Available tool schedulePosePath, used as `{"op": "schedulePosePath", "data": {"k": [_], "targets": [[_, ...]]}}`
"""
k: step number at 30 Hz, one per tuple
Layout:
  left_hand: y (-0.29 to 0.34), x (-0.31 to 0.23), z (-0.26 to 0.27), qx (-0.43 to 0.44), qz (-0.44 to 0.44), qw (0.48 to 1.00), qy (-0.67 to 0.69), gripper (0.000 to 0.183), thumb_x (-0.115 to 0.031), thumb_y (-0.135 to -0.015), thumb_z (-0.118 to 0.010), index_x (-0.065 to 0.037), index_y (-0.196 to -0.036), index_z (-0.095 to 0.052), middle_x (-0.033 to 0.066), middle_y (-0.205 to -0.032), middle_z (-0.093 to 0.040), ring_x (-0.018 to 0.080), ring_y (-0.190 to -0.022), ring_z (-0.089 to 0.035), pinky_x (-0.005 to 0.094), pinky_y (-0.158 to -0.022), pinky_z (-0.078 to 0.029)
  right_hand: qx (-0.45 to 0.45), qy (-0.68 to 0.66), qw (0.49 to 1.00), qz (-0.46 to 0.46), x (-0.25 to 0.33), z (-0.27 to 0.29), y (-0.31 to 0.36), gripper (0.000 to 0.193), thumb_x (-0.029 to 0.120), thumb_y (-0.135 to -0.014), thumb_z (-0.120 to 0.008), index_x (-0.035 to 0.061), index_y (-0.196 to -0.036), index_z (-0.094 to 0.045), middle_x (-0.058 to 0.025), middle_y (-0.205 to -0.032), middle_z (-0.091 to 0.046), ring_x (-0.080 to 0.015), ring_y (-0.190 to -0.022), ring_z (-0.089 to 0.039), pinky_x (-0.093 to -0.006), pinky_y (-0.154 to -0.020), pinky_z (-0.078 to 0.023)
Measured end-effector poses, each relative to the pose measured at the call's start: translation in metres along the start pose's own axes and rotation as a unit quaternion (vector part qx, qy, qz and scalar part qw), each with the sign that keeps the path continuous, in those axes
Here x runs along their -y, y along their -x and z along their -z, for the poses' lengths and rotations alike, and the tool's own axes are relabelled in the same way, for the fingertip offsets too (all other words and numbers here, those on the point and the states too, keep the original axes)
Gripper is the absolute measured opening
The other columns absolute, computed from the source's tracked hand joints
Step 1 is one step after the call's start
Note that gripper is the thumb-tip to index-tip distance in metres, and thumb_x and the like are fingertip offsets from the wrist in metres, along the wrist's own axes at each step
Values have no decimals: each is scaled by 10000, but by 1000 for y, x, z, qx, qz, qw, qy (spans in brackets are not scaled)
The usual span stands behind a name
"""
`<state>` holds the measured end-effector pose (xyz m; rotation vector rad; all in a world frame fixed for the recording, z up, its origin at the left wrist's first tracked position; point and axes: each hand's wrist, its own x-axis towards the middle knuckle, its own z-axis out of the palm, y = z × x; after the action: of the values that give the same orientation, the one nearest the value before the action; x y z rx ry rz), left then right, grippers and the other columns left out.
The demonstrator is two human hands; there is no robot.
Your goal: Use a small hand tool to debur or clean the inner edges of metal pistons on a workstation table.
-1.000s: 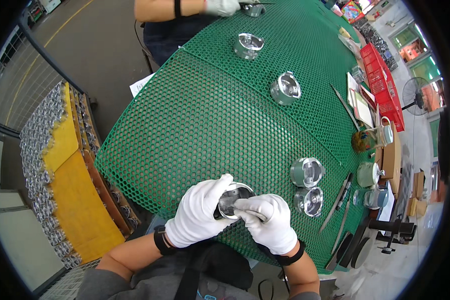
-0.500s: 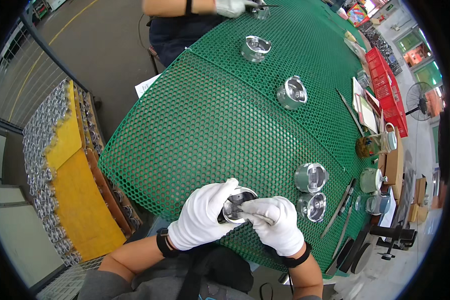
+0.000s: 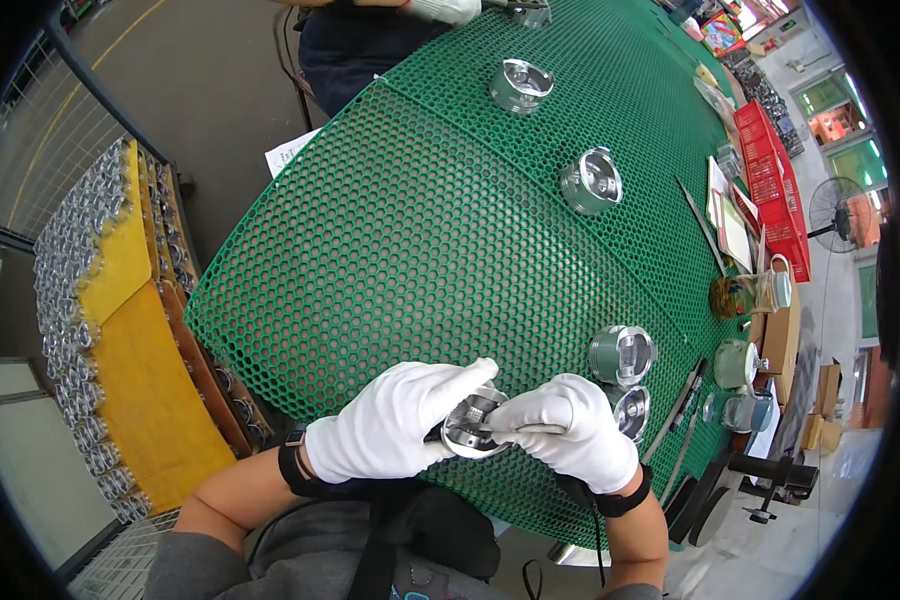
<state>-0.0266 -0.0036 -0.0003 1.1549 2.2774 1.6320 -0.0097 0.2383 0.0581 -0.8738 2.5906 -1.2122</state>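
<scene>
My left hand, in a white glove, is wrapped round a shiny metal piston and holds it with its hollow side up, above the mat near my body. My right hand, gloved too, is closed in a pinch at the piston's right rim. A thin greyish thing shows between its fingers, its tip reaching toward the hollow; too little of it is visible to name it. Just right of that hand stands another piston, and a further piston is partly covered by the glove.
Green honeycomb matting covers the table. Farther off stand a piston and another piston. Long thin tools, jars and a red crate line the right side. Stacked pistons fill the left; a co-worker's gloved hand is at the far edge.
Both hands have spread slightly, the left one leftward and the right one rightward. The piston is turned a little, showing more of its inside. The co-worker's arm has moved partly out of view.
</scene>
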Motion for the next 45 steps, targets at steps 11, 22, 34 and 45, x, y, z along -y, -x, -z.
{"op": "schedulePosePath", "data": {"k": [11, 22, 34, 45], "targets": [[0, 7, -1, -10, -16, 1000, 6, 766, -140, -716, -873, 69, -1379, -553, 190, -1146, -735, 373, -998, -722, 434, -850, -557, -64, 131, 989, 34, 8, -25, 13, 262, 105, -836, -780, 151, -1065, -664, 1, -970, -710, -232, -741, -680, -369, -653, -519], [0, 3, -2, -16, -22, 1000, -7, 773, -209, -761, -871, 34, -1416, -539, 155, -1124, -734, 348, -996, -711, 437, -879, -545, -139, 168, 976, 18, 20, -42, 35, 325, 30, -788, -841, 119, -1060, -687, -44, -936, -743, -248, -724, -709, -358, -615, -560], [2, 7, 0, -16, -21, 1000, 1, 717, -210, -777, -850, 36, -1387, -564, 163, -1108, -734, 349, -959, -716, 435, -853, -547, -48, 154, 987, 6, 16, -23, 12, 299, 89, -804, -808, 149, -1060, -667, -2, -900, -712, -238, -666, -650, -362, -571, -492], [-2, 4, -1, -1, -23, 1000, -5, 768, -160, -710, -886, 33, -1382, -568, 166, -1126, -750, 367, -979, -732, 429, -854, -569, -294, 55, 947, -114, 32, -70, 38, 285, -44, -788, -821, 63, -962, -622, -72, -833, -695, -248, -644, -664, -339, -560, -507]]}}
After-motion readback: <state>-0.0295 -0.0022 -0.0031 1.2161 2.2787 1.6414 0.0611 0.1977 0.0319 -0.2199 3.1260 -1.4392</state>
